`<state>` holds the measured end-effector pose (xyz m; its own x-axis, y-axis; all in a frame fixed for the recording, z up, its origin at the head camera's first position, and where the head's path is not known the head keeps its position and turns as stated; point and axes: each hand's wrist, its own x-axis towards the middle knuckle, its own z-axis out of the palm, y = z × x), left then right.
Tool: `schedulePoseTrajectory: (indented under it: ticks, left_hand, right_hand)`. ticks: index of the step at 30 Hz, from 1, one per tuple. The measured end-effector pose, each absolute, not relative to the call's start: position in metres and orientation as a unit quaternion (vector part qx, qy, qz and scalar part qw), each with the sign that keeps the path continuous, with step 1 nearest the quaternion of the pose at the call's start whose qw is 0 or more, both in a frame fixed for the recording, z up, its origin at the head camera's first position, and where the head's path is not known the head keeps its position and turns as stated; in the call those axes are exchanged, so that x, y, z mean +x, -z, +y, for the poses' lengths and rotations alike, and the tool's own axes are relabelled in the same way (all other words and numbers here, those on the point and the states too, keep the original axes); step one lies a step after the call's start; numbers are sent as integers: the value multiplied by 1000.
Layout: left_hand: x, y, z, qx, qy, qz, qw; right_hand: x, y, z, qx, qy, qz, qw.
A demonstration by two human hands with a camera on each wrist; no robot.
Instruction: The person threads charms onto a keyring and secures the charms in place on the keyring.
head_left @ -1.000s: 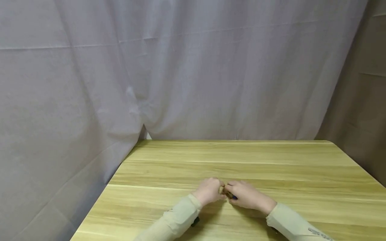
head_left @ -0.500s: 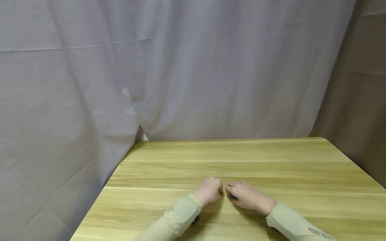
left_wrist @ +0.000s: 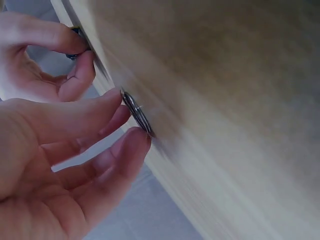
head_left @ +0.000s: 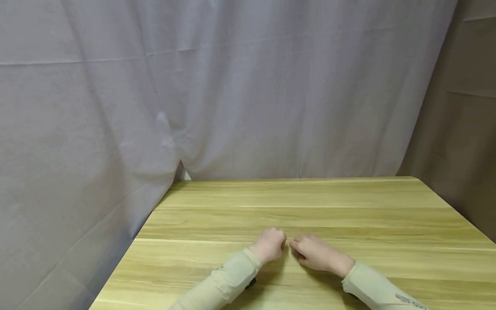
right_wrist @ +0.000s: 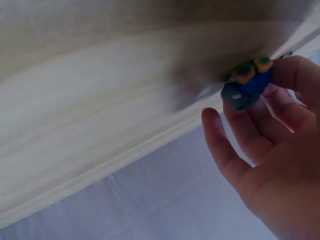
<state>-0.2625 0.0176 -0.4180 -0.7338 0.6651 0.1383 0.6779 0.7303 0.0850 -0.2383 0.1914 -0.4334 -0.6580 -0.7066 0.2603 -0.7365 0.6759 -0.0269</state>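
On the table my left hand (head_left: 270, 245) and right hand (head_left: 318, 252) face each other with a small gap between them. In the left wrist view, the left thumb and fingertips pinch a dark silver metal ring (left_wrist: 136, 112) that looks like a key ring, at the wood surface. My right hand holds a small blue charm (right_wrist: 256, 86) with two orange-and-green round bumps on top, between thumb and fingers. Its little finger stands off from it. A dark edge of that charm (left_wrist: 73, 50) shows at the right fingertips in the left wrist view. From the head, both things are hidden by the hands.
The wood-grain table (head_left: 310, 206) reaches back to a grey curtain (head_left: 248, 107), which also hangs along the left side. A brown cloth (head_left: 457, 112) hangs at the right. Pale sleeves (head_left: 228, 280) cover both forearms.
A second ago a tan and dark thing showed between the nearly touching hands; now a gap separates them and it is out of sight. The blue patch under the right hand is now hidden.
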Motion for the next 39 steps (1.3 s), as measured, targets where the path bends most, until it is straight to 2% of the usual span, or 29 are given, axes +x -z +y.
schedulePoseTrajectory:
  ticks: [4,9,18,25,28,30,35,39]
  left_hand:
    - [-262,417,18,-363,60,-929,40]
    - [-263,417,19,-347,69,-935,-6]
    - [-263,420,21,-308,59,-948,-54]
    - [-262,422,21,-294,82,-949,-80]
    - [-262,423,20,-299,107,-945,-75]
    - [-262,423,19,-312,119,-941,-51]
    - [-263,414,17,-338,156,-928,9]
    - [-264,400,17,-356,212,-910,30]
  right_hand:
    - [-239,433,193,398,-69,-907,121]
    - [-236,430,196,404,-74,-904,122]
    - [-229,434,199,391,-55,-914,98]
    - [-232,431,199,393,-124,-907,86]
    - [-234,429,199,408,-172,-892,87]
    - [-236,428,198,427,-203,-875,99]
    - [-241,422,195,474,-240,-834,146]
    - [-241,416,192,472,-244,-827,184]
